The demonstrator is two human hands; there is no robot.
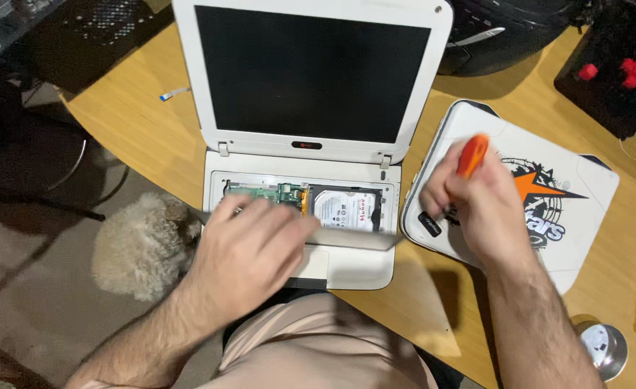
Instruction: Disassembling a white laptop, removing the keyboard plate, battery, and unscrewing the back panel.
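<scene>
Our left hand (249, 248) lies flat on the open laptop (300, 216) at the desk's (145, 122) near edge, holding nothing; our right hand (476, 209) grips a screwdriver (472, 155). The exposed drive (346, 209) looks fragile; we'd hold its edges.

A single head-worn camera looks steeply down from close above the worktop (152, 122). The open white laptop (310, 137) fills the centre toward 12 o'clock, the person's forearms enter from 6 o'clock, and floor shows at 9 o'clock.
</scene>
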